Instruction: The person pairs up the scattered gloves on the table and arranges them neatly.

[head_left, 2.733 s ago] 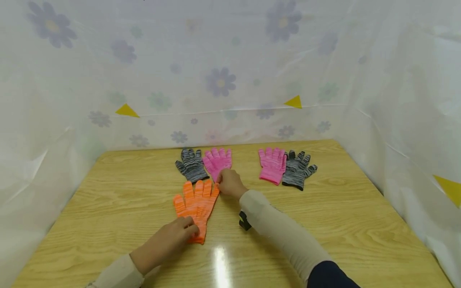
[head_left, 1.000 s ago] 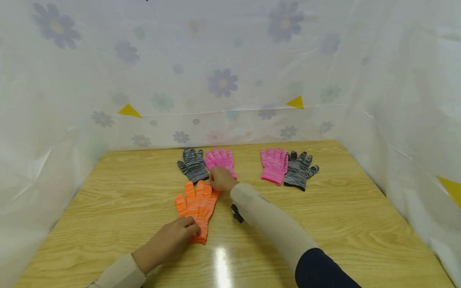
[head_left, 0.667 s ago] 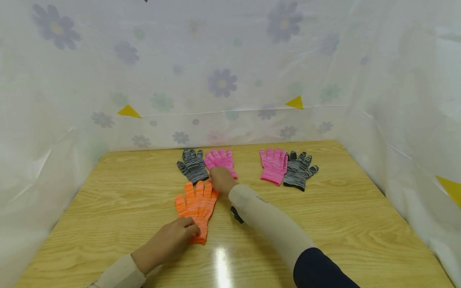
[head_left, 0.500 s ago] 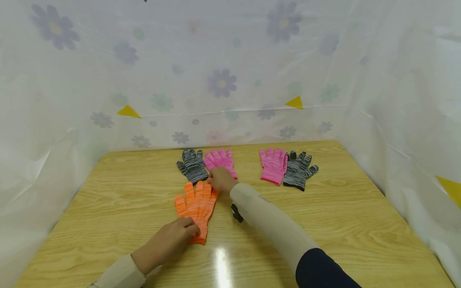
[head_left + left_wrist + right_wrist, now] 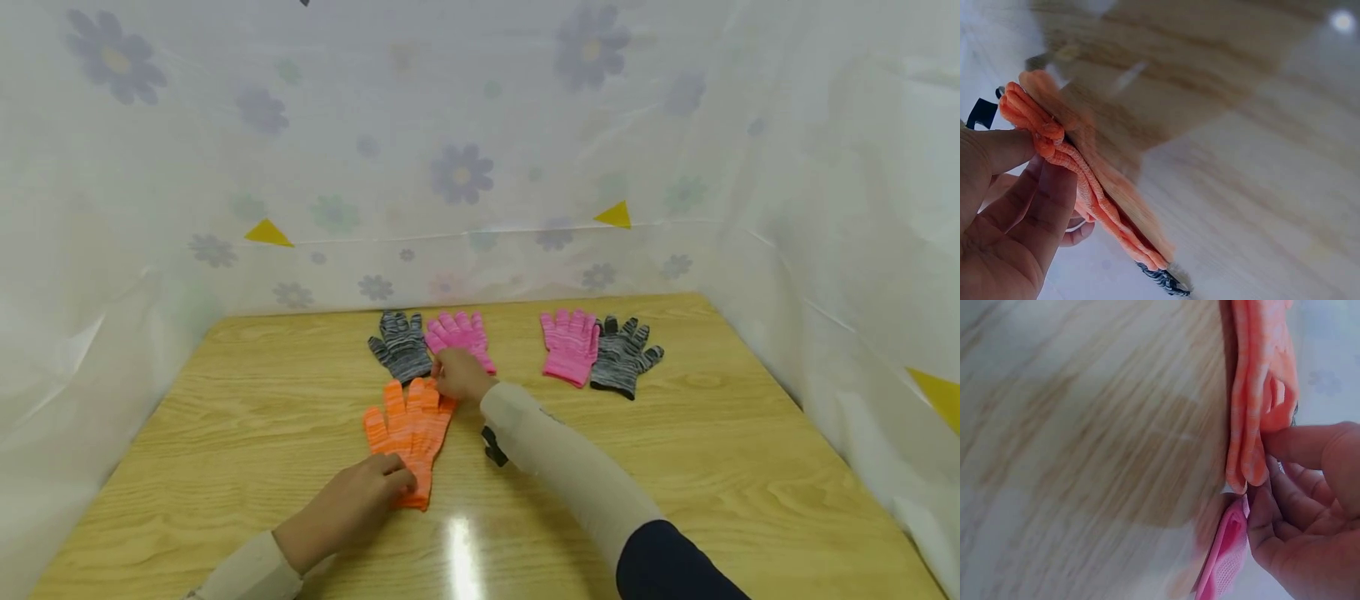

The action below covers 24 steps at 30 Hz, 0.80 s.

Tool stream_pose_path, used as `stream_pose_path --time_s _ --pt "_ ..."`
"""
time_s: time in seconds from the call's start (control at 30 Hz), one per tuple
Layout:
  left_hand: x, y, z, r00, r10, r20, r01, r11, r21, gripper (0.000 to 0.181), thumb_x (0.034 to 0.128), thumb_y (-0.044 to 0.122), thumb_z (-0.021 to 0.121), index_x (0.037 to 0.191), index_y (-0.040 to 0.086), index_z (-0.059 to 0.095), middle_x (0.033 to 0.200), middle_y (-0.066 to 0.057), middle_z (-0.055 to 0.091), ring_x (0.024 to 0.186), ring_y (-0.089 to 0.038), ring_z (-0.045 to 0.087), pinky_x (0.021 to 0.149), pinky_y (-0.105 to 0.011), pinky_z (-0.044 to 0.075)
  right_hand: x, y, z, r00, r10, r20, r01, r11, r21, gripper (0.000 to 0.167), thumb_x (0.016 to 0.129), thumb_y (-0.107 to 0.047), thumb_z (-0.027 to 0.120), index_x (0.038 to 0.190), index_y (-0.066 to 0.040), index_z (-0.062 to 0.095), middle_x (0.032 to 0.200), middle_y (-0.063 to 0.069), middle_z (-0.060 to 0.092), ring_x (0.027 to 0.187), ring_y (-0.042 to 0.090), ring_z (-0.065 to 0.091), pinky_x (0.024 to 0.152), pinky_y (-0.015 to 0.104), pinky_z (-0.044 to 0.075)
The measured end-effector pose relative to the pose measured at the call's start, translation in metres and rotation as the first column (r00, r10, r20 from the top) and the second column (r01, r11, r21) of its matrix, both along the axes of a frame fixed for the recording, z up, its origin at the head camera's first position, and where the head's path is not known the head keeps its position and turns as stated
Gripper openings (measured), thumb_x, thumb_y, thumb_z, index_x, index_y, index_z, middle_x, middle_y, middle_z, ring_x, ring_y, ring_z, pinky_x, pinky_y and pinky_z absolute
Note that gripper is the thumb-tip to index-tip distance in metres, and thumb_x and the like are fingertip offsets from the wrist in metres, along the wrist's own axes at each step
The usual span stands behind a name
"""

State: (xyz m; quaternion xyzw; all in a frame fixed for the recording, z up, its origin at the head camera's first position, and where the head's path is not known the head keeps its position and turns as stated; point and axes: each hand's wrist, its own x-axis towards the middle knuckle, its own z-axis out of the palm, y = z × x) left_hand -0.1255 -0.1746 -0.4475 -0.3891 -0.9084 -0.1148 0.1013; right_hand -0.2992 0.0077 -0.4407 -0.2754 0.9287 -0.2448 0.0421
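An orange knit glove (image 5: pixel 408 429) lies mid-table, its fingers toward the back. My left hand (image 5: pixel 348 504) pinches its cuff end between thumb and fingers, as the left wrist view shows. At the far end, my right hand (image 5: pixel 463 375) has thumb and fingers on the orange fingertips (image 5: pixel 1255 465), which show as two layers in the right wrist view. Some of those fingertips are hidden under the right hand in the head view. Just behind lie a pink glove (image 5: pixel 459 332), partly covered by the right hand, and a grey-black glove (image 5: pixel 405 347).
Another pink glove (image 5: pixel 568 350) and a second grey-black glove (image 5: pixel 621 357) lie side by side at the back right, overlapping slightly. The wooden table (image 5: pixel 712 467) is enclosed by pale, flower-printed curtains (image 5: pixel 465 100) carrying yellow triangles (image 5: pixel 267 233).
My right hand has shifted slightly left, from beside the orange glove's outer fingertip to over its neighbouring fingertips. The left hand stays at the cuff. The other gloves lie as before.
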Motion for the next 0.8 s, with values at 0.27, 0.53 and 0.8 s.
stream_pose_path --time_s 0.27,0.53,0.8 --pt "0.0015 -0.0003 -0.0023 0.999 -0.012 -0.051 0.014 0.999 0.029 0.021 0.0795 0.001 0.072 0.09 0.019 0.069 0.087 0.006 0.058 0.077 -0.009 0.059 0.062 -0.022 0.052 0.0065 -0.005 0.0039 0.997 0.019 -0.071 -0.014 0.997 0.073 0.018 0.085 0.009 0.052 0.086 -0.006 0.063 0.076 0.004 0.06 0.064 0.013 0.046 0.058 0.023 0.039" --pt "0.0024 -0.0008 -0.0017 0.998 -0.008 -0.057 0.009 1.0 0.025 0.02 0.0801 0.002 0.072 0.09 0.019 0.068 0.087 0.006 0.057 0.077 -0.009 0.059 0.062 -0.022 0.052 0.0097 -0.0056 0.0082 0.995 0.059 -0.076 -0.047 0.987 0.151 0.017 0.086 0.006 0.056 0.092 -0.009 0.062 0.084 0.003 0.064 0.07 0.015 0.057 0.06 0.024 0.046" --pt "0.0017 -0.0002 -0.0005 1.0 -0.001 -0.026 0.001 1.0 0.015 0.019 0.0801 0.002 0.073 0.09 0.019 0.069 0.086 0.006 0.058 0.076 -0.008 0.058 0.062 -0.022 0.052 0.0031 -0.0063 0.0066 0.974 0.088 -0.209 -0.052 0.984 0.172 0.009 0.09 -0.002 0.06 0.094 -0.01 0.062 0.083 0.0 0.064 0.069 0.012 0.056 0.06 0.023 0.046"
